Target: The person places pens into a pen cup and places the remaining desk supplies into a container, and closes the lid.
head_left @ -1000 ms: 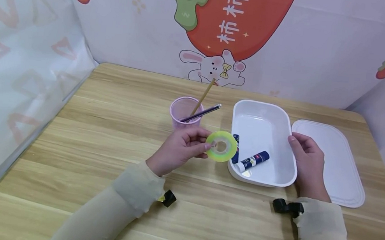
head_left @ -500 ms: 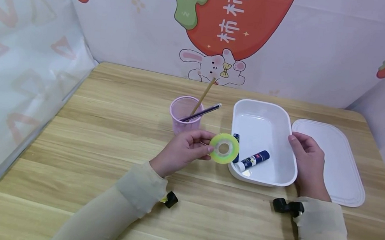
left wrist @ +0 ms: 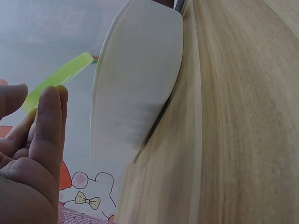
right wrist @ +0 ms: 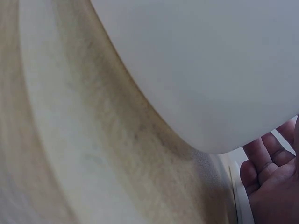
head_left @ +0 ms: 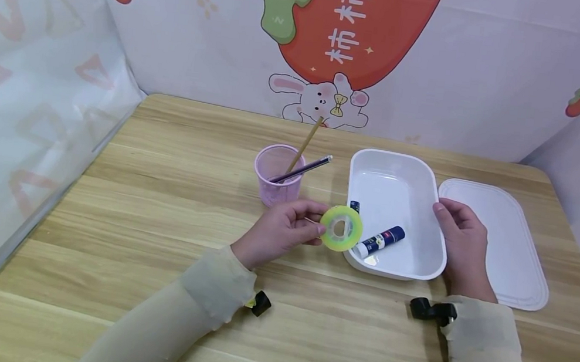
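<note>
My left hand [head_left: 285,229] pinches a roll of yellow-green clear tape [head_left: 327,241] between thumb and fingers. In the head view the roll overlaps the left rim of a white plastic box [head_left: 392,186]; the left wrist view shows the roll [left wrist: 63,76] up beside the box wall [left wrist: 140,79]. Inside the box lies a dark blue glue stick [head_left: 381,242] with a white end. A second dark blue stick [head_left: 354,206] is mostly hidden behind the tape. My right hand [head_left: 466,247] holds the box's right rim, thumb on top and fingers outside.
Behind my left hand stands a pink mesh pen cup [head_left: 278,191] holding a dark pencil [head_left: 310,166] and a thin wooden stick [head_left: 309,139], both leaning right. A white lid [head_left: 513,251] lies flat right of the box. A printed cloth [head_left: 187,46] hangs behind the wooden table [head_left: 161,191].
The left hand has carried the tape roll slightly right and down toward the near left corner of the box, covering more of the second stick. The right hand and box have stayed put.
</note>
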Demonstrator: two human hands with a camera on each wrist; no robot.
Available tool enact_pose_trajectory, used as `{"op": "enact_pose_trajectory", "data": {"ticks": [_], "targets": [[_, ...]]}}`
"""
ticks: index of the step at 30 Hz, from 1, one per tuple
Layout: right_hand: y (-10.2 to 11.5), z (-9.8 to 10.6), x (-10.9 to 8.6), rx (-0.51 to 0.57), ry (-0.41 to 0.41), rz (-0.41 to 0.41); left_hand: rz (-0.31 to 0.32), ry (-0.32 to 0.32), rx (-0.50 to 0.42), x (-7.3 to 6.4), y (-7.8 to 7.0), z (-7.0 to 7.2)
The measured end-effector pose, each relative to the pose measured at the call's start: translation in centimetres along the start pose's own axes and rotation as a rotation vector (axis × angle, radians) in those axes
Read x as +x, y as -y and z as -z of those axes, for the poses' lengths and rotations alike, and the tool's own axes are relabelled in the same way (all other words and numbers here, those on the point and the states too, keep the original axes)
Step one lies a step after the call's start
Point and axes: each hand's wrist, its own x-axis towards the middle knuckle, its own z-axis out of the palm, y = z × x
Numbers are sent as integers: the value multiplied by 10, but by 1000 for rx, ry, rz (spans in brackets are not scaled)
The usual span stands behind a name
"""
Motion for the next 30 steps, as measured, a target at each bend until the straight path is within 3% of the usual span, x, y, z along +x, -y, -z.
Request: {"op": "enact_pose_trajectory", "data": {"ticks": [16, 30], "targets": [[2, -2, 1, -25, -2, 10, 18, -13, 15, 3, 3, -4], [2, -1, 0, -33, -13, -6, 29, 7, 55, 13, 5, -16]]}}
